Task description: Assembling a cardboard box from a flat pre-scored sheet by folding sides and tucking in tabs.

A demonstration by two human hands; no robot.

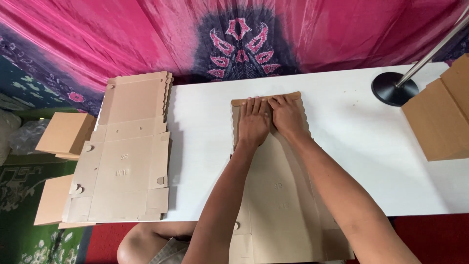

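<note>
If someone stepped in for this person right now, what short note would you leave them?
Left hand and right hand: both flat, palms down, side by side, pressing the far scalloped flap of the flat cardboard box blank on the white table.
Done: that far flap looks folded over.
Left: the rest of the blank lies flat, unfolded.
Stack of flat blanks sits at the table's left edge; a made-up box stands at the right.

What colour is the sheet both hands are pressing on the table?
Plain tan-brown cardboard sheet, scalloped edges, under left hand and right hand; head view.
</note>
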